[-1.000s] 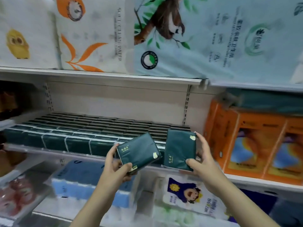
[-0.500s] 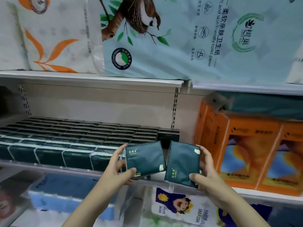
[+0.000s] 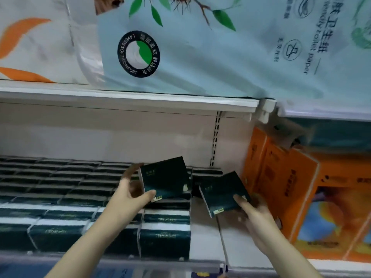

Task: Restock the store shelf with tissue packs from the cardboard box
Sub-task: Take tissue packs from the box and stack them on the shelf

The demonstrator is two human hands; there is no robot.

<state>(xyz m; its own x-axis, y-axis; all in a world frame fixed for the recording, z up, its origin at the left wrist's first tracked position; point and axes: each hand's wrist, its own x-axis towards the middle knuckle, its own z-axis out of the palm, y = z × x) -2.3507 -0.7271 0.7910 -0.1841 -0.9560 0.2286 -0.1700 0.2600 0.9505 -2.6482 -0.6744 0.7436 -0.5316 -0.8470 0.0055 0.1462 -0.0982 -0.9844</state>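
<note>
Left hand grips 1 tissue pack | right hand grips right pack | likely light, soft, slick film; pinch edges.

each hand holding tissue pack, shelf

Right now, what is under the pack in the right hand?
A bare strip of shelf, between the stacked packs and the orange boxes. The pack and the right hand cover the strip's back part.
</note>
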